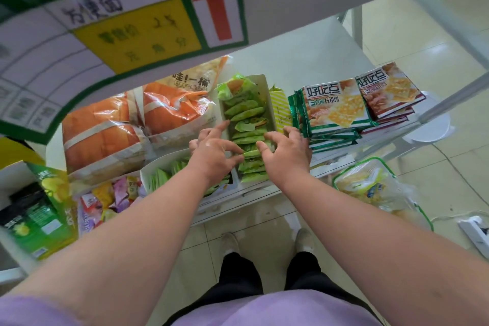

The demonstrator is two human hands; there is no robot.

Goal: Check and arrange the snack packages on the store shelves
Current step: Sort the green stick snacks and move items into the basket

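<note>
A view from a head camera looks down past two bare forearms at a white store shelf (304, 61) holding snack packages.

At about 8 o'clock, on the lower level, a green chip bag (39, 214) leans beside a heap of small mixed-colour candy packets (111, 193). At 9 to 10 o'clock, two large orange-and-clear bread bags (105, 137) lie side by side on the shelf, with a paler bag printed with dark characters behind them.

Near the centre, a low white box of small green sachets (164, 174) sits at the shelf's front edge, partly covered by the left wrist. Just to its right, a long narrow white tray (262, 82) runs from front to back, filled with a row of green snack packets (246, 114) overlapping one another.

The left hand (214, 151) rests at the tray's left side, index finger stretched along the tray wall, the other fingers and thumb curled in a narrow grip on one packet in the row. The right hand (285, 151) is at the tray's right side, fingers bent and spread, fingertips touching the packets; whether it actually holds one cannot be told.

Behind the right hand stands a yellow-and-white striped carton (280, 108). At 2 o'clock, two stacks of flat cracker packs touch each other: a green-edged stack (336, 106) and a dark red-edged stack (389, 92).

At 4 o'clock, on the lower level, lies a clear bag with green trim (370, 185). Below, the tiled floor (264, 219), black trousers and two shoes show.
</note>
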